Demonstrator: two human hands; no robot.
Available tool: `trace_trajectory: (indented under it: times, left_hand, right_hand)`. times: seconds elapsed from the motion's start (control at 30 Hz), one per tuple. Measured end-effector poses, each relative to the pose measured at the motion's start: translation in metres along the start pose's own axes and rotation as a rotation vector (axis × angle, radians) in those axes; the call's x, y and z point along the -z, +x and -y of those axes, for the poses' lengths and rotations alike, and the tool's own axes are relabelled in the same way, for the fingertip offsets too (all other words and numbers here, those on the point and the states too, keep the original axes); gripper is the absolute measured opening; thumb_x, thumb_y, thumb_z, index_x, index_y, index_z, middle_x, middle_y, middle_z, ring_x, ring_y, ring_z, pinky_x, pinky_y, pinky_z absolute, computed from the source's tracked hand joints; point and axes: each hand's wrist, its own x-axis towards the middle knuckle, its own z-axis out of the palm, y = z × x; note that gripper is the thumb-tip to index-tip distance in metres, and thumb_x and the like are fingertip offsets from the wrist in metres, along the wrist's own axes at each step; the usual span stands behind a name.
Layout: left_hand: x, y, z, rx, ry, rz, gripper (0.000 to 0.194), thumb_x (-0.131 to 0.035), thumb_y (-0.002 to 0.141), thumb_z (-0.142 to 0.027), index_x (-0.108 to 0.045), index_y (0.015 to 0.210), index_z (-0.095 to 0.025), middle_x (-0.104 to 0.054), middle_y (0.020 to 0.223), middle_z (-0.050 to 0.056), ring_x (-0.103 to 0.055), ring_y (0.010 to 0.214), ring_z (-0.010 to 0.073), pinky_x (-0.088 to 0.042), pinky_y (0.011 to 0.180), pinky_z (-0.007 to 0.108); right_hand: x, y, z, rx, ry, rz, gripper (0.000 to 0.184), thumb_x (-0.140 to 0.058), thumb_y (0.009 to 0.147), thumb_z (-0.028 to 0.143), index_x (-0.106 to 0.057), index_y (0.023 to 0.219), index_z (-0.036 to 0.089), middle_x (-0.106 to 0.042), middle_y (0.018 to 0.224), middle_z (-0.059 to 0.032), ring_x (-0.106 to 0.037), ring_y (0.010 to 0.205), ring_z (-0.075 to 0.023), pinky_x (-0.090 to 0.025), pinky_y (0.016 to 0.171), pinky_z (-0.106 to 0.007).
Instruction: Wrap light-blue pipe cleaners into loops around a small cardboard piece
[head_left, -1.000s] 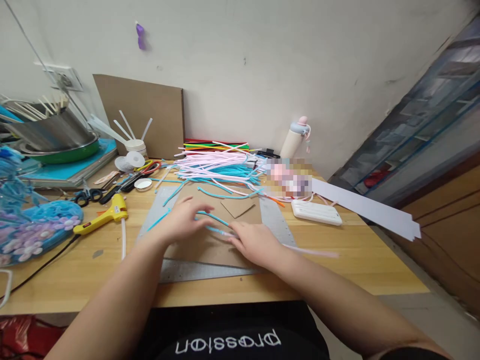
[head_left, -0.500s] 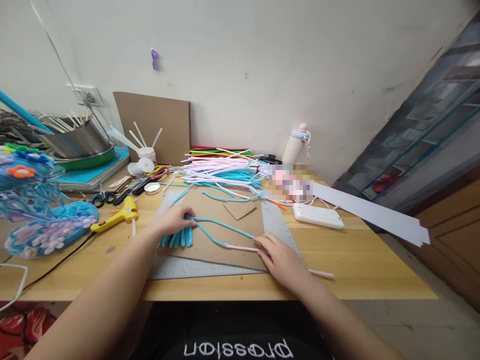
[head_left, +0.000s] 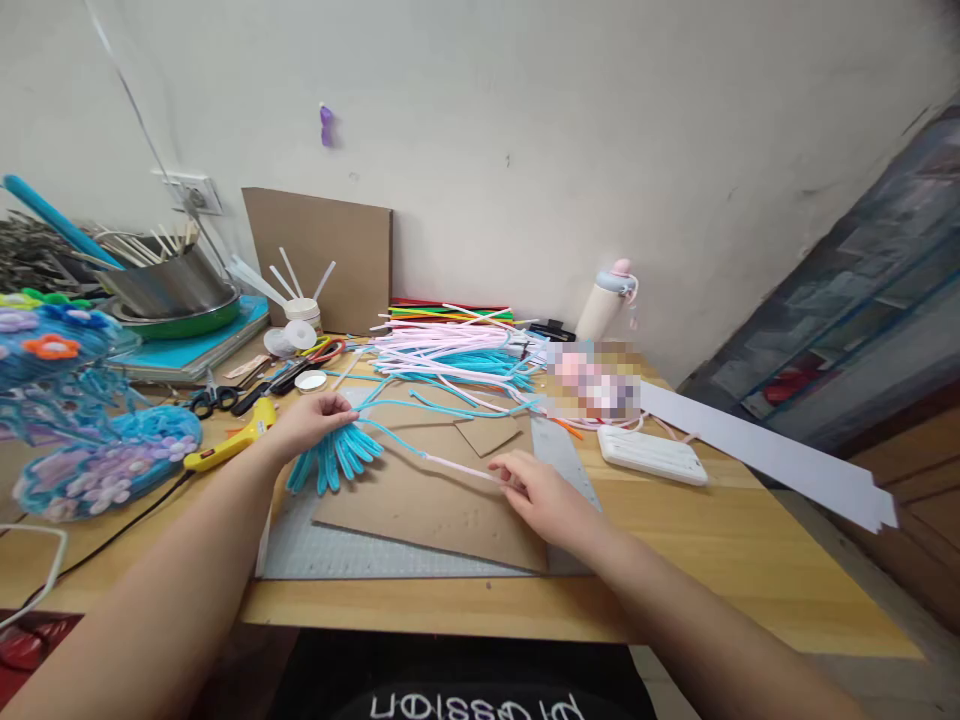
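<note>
My left hand pinches the top of a bunch of blue pipe cleaners, whose looped ends fan out below it. From these fingers a blue strand runs right to a joint with a pink pipe cleaner. My right hand pinches this pink pipe cleaner between thumb and fingers. Both hands are over a brown cardboard sheet, which lies on a grey cutting mat. A small folded-looking cardboard piece rests on the sheet.
A yellow glue gun and black scissors lie left, near a blue flowered craft piece. Behind are piled pipe cleaners and a bottle. A white power bank-like box and white strip lie right.
My left hand has moved left with the blue bunch, which now fans out more. My right hand holds only the pink strand, no longer the second blue one. The camera view has shifted slightly.
</note>
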Motion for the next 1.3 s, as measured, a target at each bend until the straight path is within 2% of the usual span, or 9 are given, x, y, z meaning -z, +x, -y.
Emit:
trace_trajectory:
  times: [0.1,0.23,0.4,0.6,0.73,0.93,1.07,1.17,1.3]
  left_hand:
    - [0.003,0.008,0.017,0.085,0.168,-0.145,0.041,-0.057,0.063,-0.056,-0.059,0.077,-0.017,-0.061,0.066,-0.001,-0.055,0.06,0.015,-0.04,0.053,0.022]
    - [0.007,0.015,0.025,0.149,0.302,-0.222,0.036,-0.057,0.065,-0.052,-0.063,0.077,-0.018,-0.066,0.074,0.004,-0.06,0.072,0.0227,-0.042,0.061,0.028]
    - [0.001,0.006,-0.014,0.099,0.547,-0.399,0.038,-0.052,0.07,-0.052,-0.065,0.09,-0.021,-0.061,0.105,0.011,-0.052,0.102,0.0341,-0.038,0.081,0.04]
    - [-0.066,-0.029,-0.073,-0.242,0.505,0.013,0.023,-0.053,0.076,-0.03,-0.063,0.094,-0.022,-0.063,0.103,0.005,-0.056,0.096,0.0234,-0.037,0.085,0.035]
    - [-0.104,-0.036,-0.081,-0.497,0.413,0.095,0.018,-0.053,0.078,-0.024,-0.062,0.094,-0.025,-0.064,0.1,0.001,-0.054,0.096,0.0191,-0.028,0.092,0.036]
    - [-0.107,-0.032,-0.069,-0.526,0.42,0.053,0.018,-0.044,0.085,-0.023,-0.062,0.08,-0.022,-0.064,0.082,0.002,-0.056,0.084,0.0173,-0.031,0.084,0.034]
    - [-0.106,-0.032,-0.066,-0.504,0.413,0.032,0.018,-0.044,0.085,-0.025,-0.062,0.081,-0.022,-0.065,0.082,0.001,-0.056,0.081,0.0175,-0.033,0.082,0.033]
    - [-0.105,-0.033,-0.068,-0.49,0.401,0.01,0.016,-0.048,0.083,-0.03,-0.062,0.082,-0.023,-0.066,0.085,0.001,-0.057,0.084,0.0189,-0.035,0.083,0.034]
    - [-0.09,-0.028,-0.061,-0.374,0.304,-0.26,0.022,-0.046,0.083,-0.036,-0.062,0.091,-0.022,-0.066,0.095,0.003,-0.057,0.092,0.0205,-0.037,0.085,0.034]
  right_hand:
    - [-0.005,0.012,-0.006,-0.023,-0.013,0.034,0.029,-0.047,0.079,0.012,-0.054,0.106,0.022,-0.059,0.096,-0.0049,-0.056,0.085,-0.0157,-0.042,0.075,-0.028]
    - [-0.009,0.014,-0.016,-0.063,-0.004,0.06,0.032,-0.05,0.078,0.016,-0.054,0.108,0.024,-0.06,0.1,-0.0042,-0.057,0.089,-0.0171,-0.042,0.077,-0.03]
    - [-0.005,0.01,-0.017,-0.042,0.034,0.079,0.033,-0.05,0.079,0.021,-0.053,0.111,0.026,-0.059,0.109,-0.0048,-0.056,0.096,-0.019,-0.042,0.082,-0.032]
    - [0.003,0.009,-0.018,-0.018,0.1,0.128,0.036,-0.052,0.078,0.023,-0.053,0.114,0.026,-0.057,0.111,-0.0049,-0.054,0.096,-0.019,-0.042,0.083,-0.033]
    - [0.012,0.009,-0.032,-0.026,0.216,0.246,0.046,-0.056,0.075,0.019,-0.049,0.121,0.026,-0.056,0.111,-0.004,-0.054,0.085,-0.0155,-0.044,0.075,-0.029]
    - [0.034,0.005,-0.064,-0.075,0.381,0.415,0.04,-0.051,0.078,0.018,-0.05,0.117,0.022,-0.056,0.091,-0.0024,-0.051,0.065,-0.0094,-0.042,0.058,-0.023]
    - [0.046,0.008,-0.074,-0.165,0.417,0.341,0.024,-0.053,0.077,0.026,-0.058,0.099,0.016,-0.054,0.078,-0.0011,-0.048,0.059,-0.0089,-0.038,0.051,-0.02]
    - [0.049,0.013,-0.075,-0.229,0.391,0.175,0.023,-0.052,0.077,0.029,-0.056,0.093,0.014,-0.053,0.072,-0.0001,-0.046,0.054,-0.0079,-0.036,0.049,-0.02]
    - [0.047,0.017,-0.08,-0.274,0.24,0.03,0.025,-0.046,0.079,0.034,-0.056,0.091,0.014,-0.055,0.07,-0.0003,-0.047,0.052,-0.009,-0.036,0.049,-0.022]
